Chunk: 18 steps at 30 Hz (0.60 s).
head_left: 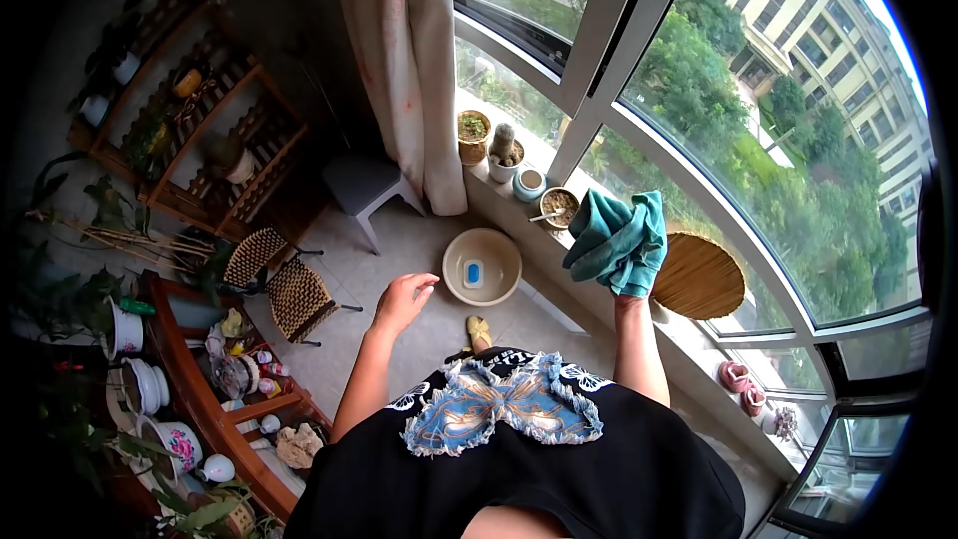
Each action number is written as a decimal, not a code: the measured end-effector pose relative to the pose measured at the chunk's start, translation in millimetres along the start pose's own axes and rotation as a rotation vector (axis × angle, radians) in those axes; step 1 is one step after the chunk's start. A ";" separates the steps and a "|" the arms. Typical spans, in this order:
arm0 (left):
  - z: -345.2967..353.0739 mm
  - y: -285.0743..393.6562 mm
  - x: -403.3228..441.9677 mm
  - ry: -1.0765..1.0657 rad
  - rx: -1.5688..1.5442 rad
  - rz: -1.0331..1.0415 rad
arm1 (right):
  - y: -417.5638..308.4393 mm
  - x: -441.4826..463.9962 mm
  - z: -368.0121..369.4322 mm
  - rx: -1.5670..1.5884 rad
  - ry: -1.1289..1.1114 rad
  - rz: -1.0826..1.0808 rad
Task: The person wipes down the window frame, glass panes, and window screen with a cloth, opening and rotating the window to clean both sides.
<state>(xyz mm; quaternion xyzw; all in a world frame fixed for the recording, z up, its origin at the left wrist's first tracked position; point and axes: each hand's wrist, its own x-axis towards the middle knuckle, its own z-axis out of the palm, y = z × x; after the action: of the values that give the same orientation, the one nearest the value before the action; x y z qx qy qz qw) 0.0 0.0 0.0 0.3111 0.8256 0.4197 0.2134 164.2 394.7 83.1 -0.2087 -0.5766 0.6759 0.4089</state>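
A crumpled teal cloth is bunched over my right hand, which grips it in front of the window; most of the fingers are hidden under its folds. My left hand hangs in the air left of a beige basin, its fingers loosely bent and nothing in them. On the floor, the basin holds a small blue and white object whose kind I cannot make out. Right behind the cloth, a round woven tray leans at the sill.
Several potted plants, among them a cactus, line the windowsill. A pot with a spoon stands close to the cloth. A grey stool, a woven chair and a wooden shelf stand to the left. Pink shoes rest farther along the sill.
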 end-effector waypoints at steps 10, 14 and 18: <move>-68.9 -11.6 50.5 0.020 0.140 -0.028 | 28.4 71.8 23.7 0.772 0.157 0.230; -104.9 -7.7 107.8 0.110 0.176 0.106 | 22.4 98.1 40.5 0.846 -0.143 0.211; -183.9 28.1 193.5 0.225 0.421 0.403 | 39.7 114.5 32.0 0.902 -0.213 0.023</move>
<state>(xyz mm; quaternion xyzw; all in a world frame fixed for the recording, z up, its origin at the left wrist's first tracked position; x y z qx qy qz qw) -241.9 43.8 107.9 0.4576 0.8344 0.3050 -0.0360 61.5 466.0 75.1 0.0542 -0.2613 0.8814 0.3897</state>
